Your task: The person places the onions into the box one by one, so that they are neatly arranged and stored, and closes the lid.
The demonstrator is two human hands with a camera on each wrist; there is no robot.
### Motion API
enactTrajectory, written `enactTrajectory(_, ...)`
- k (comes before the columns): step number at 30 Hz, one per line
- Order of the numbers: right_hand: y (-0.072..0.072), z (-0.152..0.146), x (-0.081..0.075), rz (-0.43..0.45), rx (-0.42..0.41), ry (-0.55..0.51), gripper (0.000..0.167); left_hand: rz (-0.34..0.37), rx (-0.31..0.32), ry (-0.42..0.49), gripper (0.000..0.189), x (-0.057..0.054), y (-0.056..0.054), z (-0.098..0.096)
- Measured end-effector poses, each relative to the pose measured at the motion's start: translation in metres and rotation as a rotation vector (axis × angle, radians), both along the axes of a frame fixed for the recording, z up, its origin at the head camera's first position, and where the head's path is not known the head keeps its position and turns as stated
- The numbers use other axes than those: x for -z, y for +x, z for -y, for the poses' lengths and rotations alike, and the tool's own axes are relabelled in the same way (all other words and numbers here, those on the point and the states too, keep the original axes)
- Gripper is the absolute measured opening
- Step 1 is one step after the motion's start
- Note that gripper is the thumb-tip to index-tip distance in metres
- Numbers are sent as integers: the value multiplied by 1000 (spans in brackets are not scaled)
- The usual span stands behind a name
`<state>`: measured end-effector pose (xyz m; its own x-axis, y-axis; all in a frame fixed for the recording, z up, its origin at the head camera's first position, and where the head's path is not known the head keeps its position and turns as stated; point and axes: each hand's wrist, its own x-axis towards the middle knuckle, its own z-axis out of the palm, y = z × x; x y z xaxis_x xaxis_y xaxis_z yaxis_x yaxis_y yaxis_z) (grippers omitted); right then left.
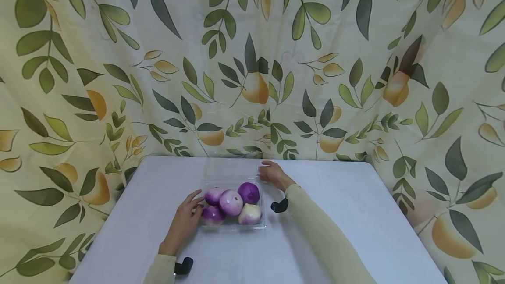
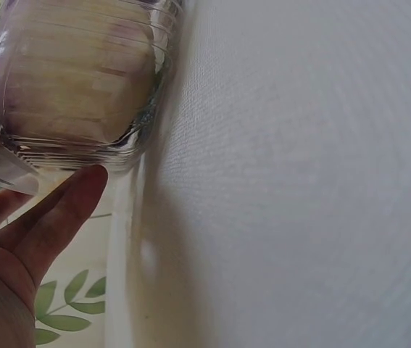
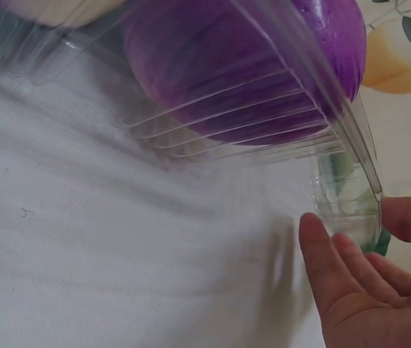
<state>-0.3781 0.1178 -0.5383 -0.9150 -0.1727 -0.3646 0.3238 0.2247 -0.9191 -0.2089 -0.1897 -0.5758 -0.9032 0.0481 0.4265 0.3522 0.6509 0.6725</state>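
A clear plastic clamshell container point(image 1: 236, 228) holds several peeled purple-and-white onions point(image 1: 231, 203). Its transparent lid point(image 1: 226, 168) lies folded back toward the far table edge. My left hand point(image 1: 184, 217) is at the container's left side; in the left wrist view its fingers bracket the plastic rim point(image 2: 8, 170), one fingertip right at the lower wall. At the far right corner, my right hand point(image 1: 276, 175) pinches the lid's edge, thumb on one side and fingertips on the other in the right wrist view. A dark purple onion point(image 3: 219, 80) shows through the ribbed wall there.
The container rests on a white-covered table point(image 1: 331, 183). Behind and beside the table hangs a leaf-and-fruit patterned curtain point(image 1: 252, 56). Black wrist-worn devices point(image 1: 279, 205) sit at both sleeve cuffs.
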Motion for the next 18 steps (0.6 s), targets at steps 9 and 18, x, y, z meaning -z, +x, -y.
enactTrajectory(9, 3, -3, 2, -16, -4, -52, 53, -8, -9, -14, 28, 0, 3, -2)
enactTrajectory(18, 3, -2, -3, -58, 5, -87, 58, -2, -9, -15, 28, -1, 2, -2)
